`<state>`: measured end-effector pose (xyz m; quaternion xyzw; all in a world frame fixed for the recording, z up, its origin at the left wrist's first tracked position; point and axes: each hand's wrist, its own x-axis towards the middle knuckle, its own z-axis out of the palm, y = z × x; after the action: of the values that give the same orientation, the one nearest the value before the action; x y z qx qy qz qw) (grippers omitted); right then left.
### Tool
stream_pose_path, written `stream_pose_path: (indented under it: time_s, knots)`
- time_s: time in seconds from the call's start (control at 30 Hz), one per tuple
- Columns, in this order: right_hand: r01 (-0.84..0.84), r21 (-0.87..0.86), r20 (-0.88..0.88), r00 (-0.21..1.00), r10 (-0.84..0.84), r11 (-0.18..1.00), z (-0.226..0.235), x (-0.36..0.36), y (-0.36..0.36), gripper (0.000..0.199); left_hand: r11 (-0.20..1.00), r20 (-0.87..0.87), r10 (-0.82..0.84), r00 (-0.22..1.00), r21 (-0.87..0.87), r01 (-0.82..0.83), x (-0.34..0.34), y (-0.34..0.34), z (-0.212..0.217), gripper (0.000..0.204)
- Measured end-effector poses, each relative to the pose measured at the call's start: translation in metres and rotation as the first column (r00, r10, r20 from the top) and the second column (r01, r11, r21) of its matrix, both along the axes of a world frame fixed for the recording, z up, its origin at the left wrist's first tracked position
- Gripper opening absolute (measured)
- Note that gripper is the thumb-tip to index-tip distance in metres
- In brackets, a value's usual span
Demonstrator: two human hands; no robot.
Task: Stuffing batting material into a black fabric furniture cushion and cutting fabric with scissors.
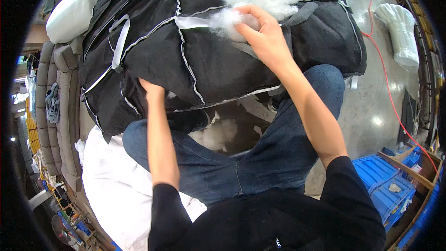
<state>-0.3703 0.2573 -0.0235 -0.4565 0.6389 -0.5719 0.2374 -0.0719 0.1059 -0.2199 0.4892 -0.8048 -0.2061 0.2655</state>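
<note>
A large black fabric cushion cover (223, 67) with white-edged seams spreads across my knees and the area ahead. My right hand (265, 37) is over its upper middle, thumb and fingers closed on a tuft of white fibre stuffing (227, 24). Just beyond that hand, a bigger clump of stuffing lies on the black fabric. My left hand (152, 88) reaches into a fold or opening at the cover's near left side, where the fabric hides its fingers. A loose white-edged strap (121, 42) stands up from the cover on the left.
More stuffing (216, 132) lies on the floor between my legs. White cloth (114, 181) is heaped at my left, near a grey tufted sofa (69, 111). To the right are a red hose (383, 60), a clear-wrapped white roll (399, 37) and blue crates (378, 176).
</note>
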Motion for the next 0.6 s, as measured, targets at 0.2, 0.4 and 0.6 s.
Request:
stream_pose_path:
  time_s: [0.2, 0.4, 0.6]
  knots:
    - [-0.146, -0.119, 0.102, 0.982, 0.158, 0.982, 0.038, 0.032, -0.018, 0.031, 0.965, -0.073, 0.167, 0.983, -0.191, -0.178, 0.019, 0.046, 0.097, 0.061]
    - [-0.204, -0.079, 0.072, 0.975, 0.209, 0.976, 0.032, 0.038, -0.006, 0.029, 0.818, 0.512, 0.256, 0.82, -0.567, 0.099, 0.022, -0.042, 0.072, 0.064]
    - [-0.129, -0.008, 0.07, 0.989, 0.129, 0.992, 0.03, 0.029, -0.004, 0.029, 0.916, 0.783, 0.186, 0.593, -0.356, 0.183, 0.029, -0.077, 0.063, 0.067]
